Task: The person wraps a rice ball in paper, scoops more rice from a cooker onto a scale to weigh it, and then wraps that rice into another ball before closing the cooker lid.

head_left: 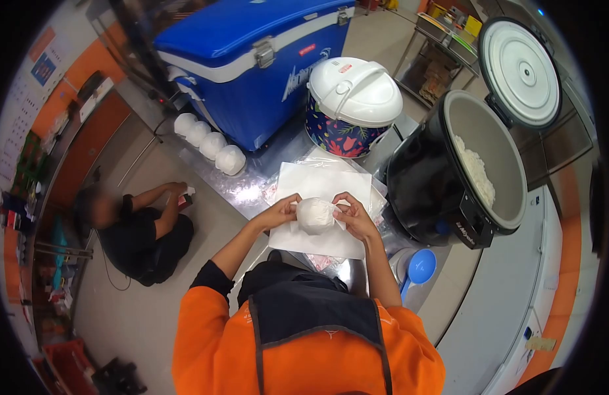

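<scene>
A round bundle wrapped in white paper [315, 216] sits over a stack of white paper sheets [321, 181] on the metal table. My left hand [283, 212] is closed at the bundle's left side, fingertips pinching its paper. On the opposite side, my right hand [354, 214] pinches a loose edge of the wrapping between thumb and fingers. What is inside the bundle is hidden by the paper. Several similar white wrapped bundles [212, 145] stand in a row at the table's left edge.
A blue cooler box [252, 66] and a floral rice container with white lid [354, 99] stand behind. At right, a large black cooker [429, 171] holds rice [475, 171], lid raised. A blue scoop [421, 266] lies nearby. Another person [143, 230] crouches at left.
</scene>
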### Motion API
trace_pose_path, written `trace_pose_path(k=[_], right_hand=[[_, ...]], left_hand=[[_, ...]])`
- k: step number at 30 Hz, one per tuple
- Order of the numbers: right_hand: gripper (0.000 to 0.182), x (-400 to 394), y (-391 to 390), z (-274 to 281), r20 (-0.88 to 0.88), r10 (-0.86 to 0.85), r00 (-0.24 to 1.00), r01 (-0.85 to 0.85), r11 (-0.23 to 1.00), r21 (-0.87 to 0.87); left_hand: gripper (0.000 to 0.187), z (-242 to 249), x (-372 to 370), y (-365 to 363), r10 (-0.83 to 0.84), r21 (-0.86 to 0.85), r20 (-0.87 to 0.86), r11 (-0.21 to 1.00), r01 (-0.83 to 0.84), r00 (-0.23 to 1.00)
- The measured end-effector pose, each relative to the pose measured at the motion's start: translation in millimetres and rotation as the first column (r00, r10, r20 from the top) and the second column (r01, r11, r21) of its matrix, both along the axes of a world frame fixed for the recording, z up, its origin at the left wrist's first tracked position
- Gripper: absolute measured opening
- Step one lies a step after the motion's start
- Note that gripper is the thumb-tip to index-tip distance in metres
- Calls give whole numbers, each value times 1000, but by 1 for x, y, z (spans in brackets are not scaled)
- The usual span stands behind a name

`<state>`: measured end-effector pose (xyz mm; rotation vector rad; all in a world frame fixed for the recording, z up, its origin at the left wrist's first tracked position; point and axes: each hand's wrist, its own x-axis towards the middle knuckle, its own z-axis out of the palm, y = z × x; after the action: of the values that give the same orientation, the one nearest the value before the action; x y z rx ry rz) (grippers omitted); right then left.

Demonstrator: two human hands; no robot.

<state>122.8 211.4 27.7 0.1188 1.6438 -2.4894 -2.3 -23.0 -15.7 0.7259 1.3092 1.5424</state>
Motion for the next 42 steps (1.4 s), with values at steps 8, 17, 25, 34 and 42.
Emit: trace_pose_path(k=[8,17,25,34,42], right_hand=[[24,-11,-44,38,-505,-77,860,366,782,505],[39,-14,-96,15,51,77,996,-57,949,-311],[44,-31,-143,13,284,119,951,13,906,-423],[40,-53,-180,7,296,283,912,-150,903,-402],[37,-65,-206,13,307,377,874,-331,924,-194]], left_hand=[[57,23,86,-25,480,28,273,862,-505,834],[48,53,113,-69,738,-93,124,674,-733,663],[50,105,122,-103,631,-358,-389,568,-741,672],[58,63,118,-149,631,-259,392,774,-578,669],[66,68,97,-172,546,-162,747,702,-693,379]])
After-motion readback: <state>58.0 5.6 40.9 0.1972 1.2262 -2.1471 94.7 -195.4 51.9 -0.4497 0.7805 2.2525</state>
